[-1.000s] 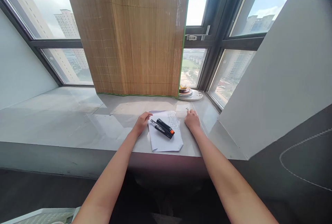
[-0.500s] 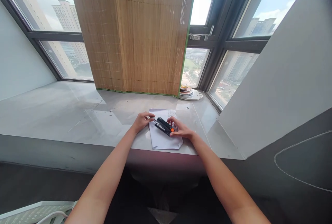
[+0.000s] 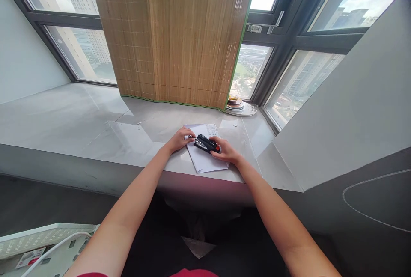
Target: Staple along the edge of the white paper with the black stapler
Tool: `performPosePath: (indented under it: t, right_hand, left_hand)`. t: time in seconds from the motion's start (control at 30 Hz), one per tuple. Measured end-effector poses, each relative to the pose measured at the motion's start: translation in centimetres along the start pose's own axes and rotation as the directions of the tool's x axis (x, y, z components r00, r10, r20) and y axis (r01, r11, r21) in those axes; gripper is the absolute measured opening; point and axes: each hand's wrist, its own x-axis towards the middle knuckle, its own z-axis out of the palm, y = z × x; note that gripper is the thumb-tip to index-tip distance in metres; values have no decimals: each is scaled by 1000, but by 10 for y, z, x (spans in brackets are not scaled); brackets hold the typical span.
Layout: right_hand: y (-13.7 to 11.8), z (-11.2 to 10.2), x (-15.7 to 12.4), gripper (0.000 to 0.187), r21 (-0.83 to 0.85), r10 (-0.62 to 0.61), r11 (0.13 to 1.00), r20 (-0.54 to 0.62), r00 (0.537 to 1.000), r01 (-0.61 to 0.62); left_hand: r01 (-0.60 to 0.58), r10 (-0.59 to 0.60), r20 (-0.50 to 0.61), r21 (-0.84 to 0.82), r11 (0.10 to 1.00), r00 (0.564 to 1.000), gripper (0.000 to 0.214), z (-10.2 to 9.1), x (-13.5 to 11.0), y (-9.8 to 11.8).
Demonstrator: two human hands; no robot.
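Note:
A black stapler (image 3: pixel 207 144) with a red-orange patch at its right end lies over white sheets of paper (image 3: pixel 207 163). It looks spread apart, with a shiny metal strip showing along it. My right hand (image 3: pixel 224 150) grips its right end, thumb on the near side and fingers on the far side. At the left end, my left hand (image 3: pixel 182 139) is closed in a pinch on a small metal piece (image 3: pixel 190 136). Whether that piece is joined to the stapler, I cannot tell.
The papers lie on a pale tiled window ledge (image 3: pixel 96 133), whose front edge is just below them. Behind hangs a bamboo blind (image 3: pixel 180 41). A stack of plates (image 3: pixel 239 106) stands at the back right, by the window corner. Below left is a white perforated object (image 3: pixel 48 236).
The stapler has turned slightly flatter, and my right hand now wraps further over its end. The paper has rotated a little beneath it. The whole view has shifted.

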Motion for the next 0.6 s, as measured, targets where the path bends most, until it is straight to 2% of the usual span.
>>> performPosePath:
  t: [0.1,0.2,0.37,0.5,0.6]
  right_hand:
    - [0,-1,0,46,9,-5,1000,4,1000,5]
    - [1,-2,0,46,13,-13,1000,7,1000,13]
    - [10,3,1,57,5,-33,999,-2,999,33]
    - [18,8,2,47,-29,-20,999,-51,999,19]
    - [18,8,2,46,-22,-7,1000,-67,998,6]
  left_hand:
    - [-50,46,40,125,991,998,21,0,0,-5]
    - [-73,67,43,163,984,997,20,1,0,-10]
    - [-89,86,24,161,983,996,22,1,-2,-15]
    - [-149,150,-5,110,983,989,23,2,-3,-15]
    - [-158,160,-23,84,984,987,25,3,-2,-12]
